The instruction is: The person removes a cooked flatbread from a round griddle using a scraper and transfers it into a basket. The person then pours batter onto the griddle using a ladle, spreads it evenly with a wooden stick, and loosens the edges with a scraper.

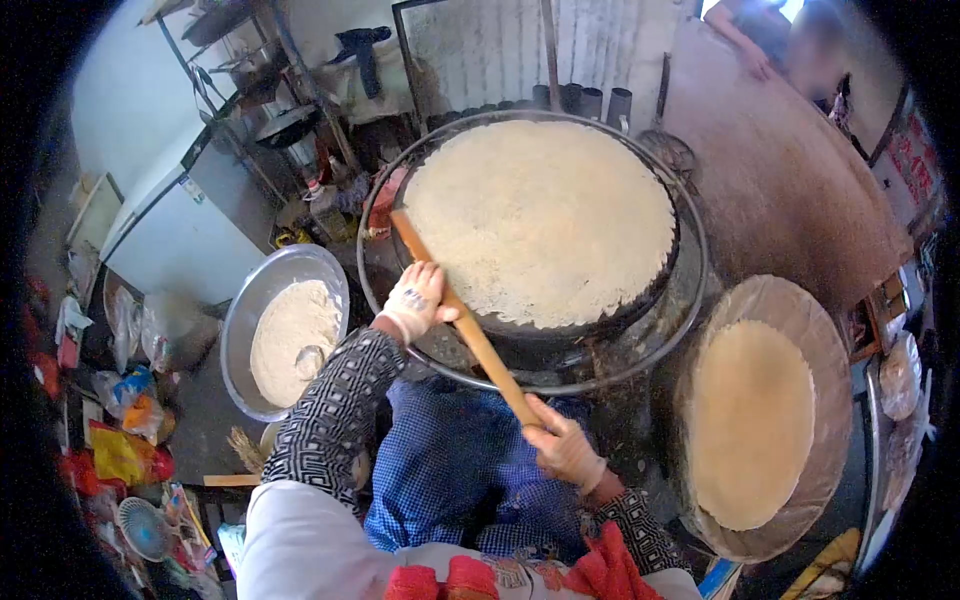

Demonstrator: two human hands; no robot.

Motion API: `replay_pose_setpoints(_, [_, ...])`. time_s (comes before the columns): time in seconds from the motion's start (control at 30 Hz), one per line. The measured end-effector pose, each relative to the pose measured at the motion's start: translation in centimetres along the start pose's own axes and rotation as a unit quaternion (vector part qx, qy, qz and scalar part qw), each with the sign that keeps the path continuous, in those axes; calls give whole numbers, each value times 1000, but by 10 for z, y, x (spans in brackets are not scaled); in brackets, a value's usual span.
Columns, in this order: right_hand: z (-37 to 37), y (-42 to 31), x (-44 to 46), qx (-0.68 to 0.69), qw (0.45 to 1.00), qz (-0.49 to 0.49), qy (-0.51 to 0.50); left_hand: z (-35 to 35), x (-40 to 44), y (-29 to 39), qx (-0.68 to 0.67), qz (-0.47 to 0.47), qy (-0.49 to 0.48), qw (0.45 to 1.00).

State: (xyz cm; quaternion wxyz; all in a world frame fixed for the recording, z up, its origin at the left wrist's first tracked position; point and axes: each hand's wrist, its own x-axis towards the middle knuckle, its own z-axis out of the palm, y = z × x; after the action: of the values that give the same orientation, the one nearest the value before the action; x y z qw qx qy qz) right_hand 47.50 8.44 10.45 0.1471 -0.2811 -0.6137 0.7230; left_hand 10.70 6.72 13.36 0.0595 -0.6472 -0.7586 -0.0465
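Observation:
A long flat wooden stick (490, 360) lies slantwise across the near left edge of a big round griddle. My left hand (417, 300), in a thin pale glove, is closed around its upper half. Its lower end is in my gloved right hand (563, 447), with the fingers wrapped around it. A wide, thin, pale pancake (540, 220) with a ragged edge covers most of the griddle (655, 310). The stick's far end is by the pancake's left edge; whether it touches is unclear.
A metal basin (236, 350) of batter with a ladle (309, 360) stands to the left. At right, a plastic-lined basket (832, 420) holds a round pancake (755, 425). A metal ring (703, 250) surrounds the griddle. A person (755, 40) is behind a large brown board (780, 170).

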Motion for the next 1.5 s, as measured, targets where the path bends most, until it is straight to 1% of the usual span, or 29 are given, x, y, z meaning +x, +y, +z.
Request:
replay_pose_setpoints(0.07, [16,3,-15,-26,999,32,-15,2,-46,-6,-16,-15,28,999])
replay_pose_setpoints(0.1, [22,5,-25,-40,998,40,-25,7,-69,-5,9,-24,24,999])
replay_pose_setpoints(0.13, [25,8,-36,-62,997,34,-36,13,-90,-5,-21,-36,-9,999])
replay_pose_setpoints(0.17, [25,19,-52,-122,991,28,-38,18,-110,4,-11,-21,9,1000])
replay_pose_setpoints(0.23, [24,22,-91,-166,986,19,14,10,-115,25,-10,17,37,999])
replay_pose_setpoints(0.27, [23,26,-108,-192,981,17,36,-6,-106,50,-20,36,45,998])
replay_pose_setpoints(0.3, [19,35,-123,-173,981,25,83,-19,-85,70,-68,81,67,992])
replay_pose_setpoints(0.4, [12,52,-146,-112,968,39,222,-31,-2,126,-113,183,87,973])
replay_pose_setpoints(0.47, [16,45,-139,-50,955,32,292,-15,57,157,-130,257,113,951])
replay_pose_setpoints(0.5, [20,34,-133,-12,947,25,321,-6,85,171,-109,294,108,943])
replay_pose_setpoints(0.53, [25,24,-118,73,945,44,316,4,106,183,-129,314,86,937])
replay_pose_setpoints(0.6, [34,17,-99,244,919,83,300,35,134,189,-7,317,-61,947])
replay_pose_setpoints(0.63, [33,27,-93,267,926,54,262,45,140,181,-1,310,-55,949])
replay_pose_setpoints(0.7, [28,18,-78,293,928,73,220,53,144,152,4,288,-48,957])
replay_pose_setpoints(0.77, [12,2,-58,306,936,88,149,44,143,116,-12,243,-53,968])
replay_pose_setpoints(0.83, [6,-4,-42,323,933,113,110,39,132,89,-23,211,-18,977])
replay_pose_setpoints(0.87, [5,-5,-35,329,932,123,89,31,125,76,-29,191,-25,981])
replay_pose_setpoints(0.93, [14,-2,-20,309,939,126,80,20,104,51,-42,143,-40,988])
replay_pose_setpoints(1.0, [30,9,-8,287,946,129,80,23,76,23,-28,117,-22,992])
replay_pose_setpoints(1.03, [33,-4,-11,273,955,115,31,24,62,11,-21,104,-16,994])
replay_pose_setpoints(1.07, [37,5,-9,162,984,66,28,25,47,-3,-1,91,-15,996])
replay_pose_setpoints(1.1, [41,20,-3,48,998,13,26,25,29,-16,-8,77,-9,997])
replay_pose_setpoints(1.17, [55,22,-2,42,994,96,24,18,-11,-31,-12,48,3,999])
replay_pose_setpoints(1.27, [62,36,-17,-148,988,-25,34,-5,-80,-29,-7,1,-3,1000])
replay_pose_setpoints(1.3, [56,22,-26,-231,973,21,19,-5,-99,-28,-24,-10,41,999])
replay_pose_setpoints(1.33, [48,15,-35,-305,951,18,37,-2,-117,-29,-43,-20,83,995])
replay_pose_setpoints(1.4, [22,13,-52,-454,889,18,65,14,-134,-26,-49,-43,123,990])
replay_pose_setpoints(1.47, [-18,16,-62,-533,839,17,110,51,-134,-24,52,1,7,999])
replay_pose_setpoints(1.5, [-44,30,-61,-552,819,6,155,63,-134,-14,41,18,38,998])
